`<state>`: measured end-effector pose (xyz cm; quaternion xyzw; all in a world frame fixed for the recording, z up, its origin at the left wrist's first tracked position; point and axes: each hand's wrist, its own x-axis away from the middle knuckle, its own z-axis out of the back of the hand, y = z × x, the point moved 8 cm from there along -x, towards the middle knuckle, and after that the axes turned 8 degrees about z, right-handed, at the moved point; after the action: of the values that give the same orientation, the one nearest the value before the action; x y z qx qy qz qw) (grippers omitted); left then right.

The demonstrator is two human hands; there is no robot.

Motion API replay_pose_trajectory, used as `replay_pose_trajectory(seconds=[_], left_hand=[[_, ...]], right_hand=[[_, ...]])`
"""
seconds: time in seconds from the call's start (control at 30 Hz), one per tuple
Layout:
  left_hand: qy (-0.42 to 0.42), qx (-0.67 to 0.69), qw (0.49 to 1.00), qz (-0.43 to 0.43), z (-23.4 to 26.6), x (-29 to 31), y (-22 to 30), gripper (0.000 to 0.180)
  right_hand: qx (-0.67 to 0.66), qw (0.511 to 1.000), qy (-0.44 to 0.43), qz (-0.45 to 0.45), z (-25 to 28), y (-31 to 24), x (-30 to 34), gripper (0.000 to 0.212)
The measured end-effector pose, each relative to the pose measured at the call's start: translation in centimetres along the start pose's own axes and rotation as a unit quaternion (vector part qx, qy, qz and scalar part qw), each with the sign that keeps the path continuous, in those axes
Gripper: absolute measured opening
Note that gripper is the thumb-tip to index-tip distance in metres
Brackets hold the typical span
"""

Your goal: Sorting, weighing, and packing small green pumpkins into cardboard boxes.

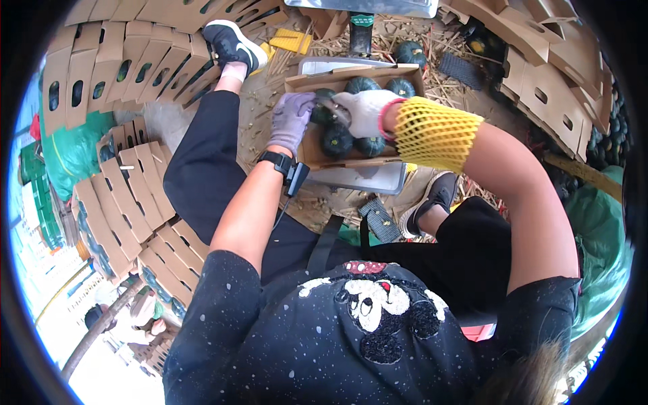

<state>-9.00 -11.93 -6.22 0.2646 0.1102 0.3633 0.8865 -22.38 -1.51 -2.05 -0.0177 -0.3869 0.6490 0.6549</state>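
A cardboard box (pixel 294 84) holds several round, dark green pumpkins, and both my gloved hands are over it. My left hand (pixel 293 119), in a greyish-purple glove, is at the box's left side with its fingers curled against a dark green pumpkin (pixel 324 101). My right hand (pixel 366 112), in a white glove, reaches in from the right with its fingers closed. A small greyish, blurred thing shows at its fingertips, beside that pumpkin. Under my right hand another pumpkin (pixel 337 140) lies in the front left of the box.
A pale tray (pixel 368 179) sits under the box. Stacked slotted cartons (pixel 135 57) stand on the left, and more cardboard (pixel 550 94) on the right. One pumpkin (pixel 409 53) lies on the straw-strewn floor beyond the box. My shoes (pixel 233 46) flank the box.
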Motion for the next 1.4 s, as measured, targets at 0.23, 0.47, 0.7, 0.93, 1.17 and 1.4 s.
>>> replay_pose_trajectory(seconds=[0.23, 0.47, 0.7, 0.93, 1.17, 1.4], left_hand=[[-0.210, 0.374, 0.896, 0.115, 4.5, 8.1, 11.1, 0.047], [-0.351, 0.354, 0.810, 0.310, 1.6, 14.9, 7.7, 0.072], [-0.146, 0.622, 0.652, 0.407, -3.1, 10.0, -2.9, 0.078], [-0.148, 0.648, 0.602, 0.441, -0.7, 11.2, 2.9, 0.062], [-0.029, 0.624, 0.750, 0.216, 10.7, 15.9, 8.1, 0.039], [0.130, 0.629, 0.764, -0.052, 28.0, 18.3, 13.7, 0.057]], right_hand=[[-0.108, 0.870, 0.470, -0.101, 7.2, 11.9, 13.0, 0.079], [-0.005, 0.927, 0.069, -0.370, -10.6, 22.9, 17.6, 0.096], [-0.282, 0.885, 0.352, -0.116, -10.9, 20.5, 17.4, 0.079], [-0.587, 0.744, 0.263, -0.180, -6.9, 9.9, 13.3, 0.094], [-0.506, 0.802, 0.316, -0.026, 11.8, -1.3, 19.9, 0.071], [-0.472, 0.824, 0.303, 0.083, 22.7, -14.8, 27.3, 0.058]])
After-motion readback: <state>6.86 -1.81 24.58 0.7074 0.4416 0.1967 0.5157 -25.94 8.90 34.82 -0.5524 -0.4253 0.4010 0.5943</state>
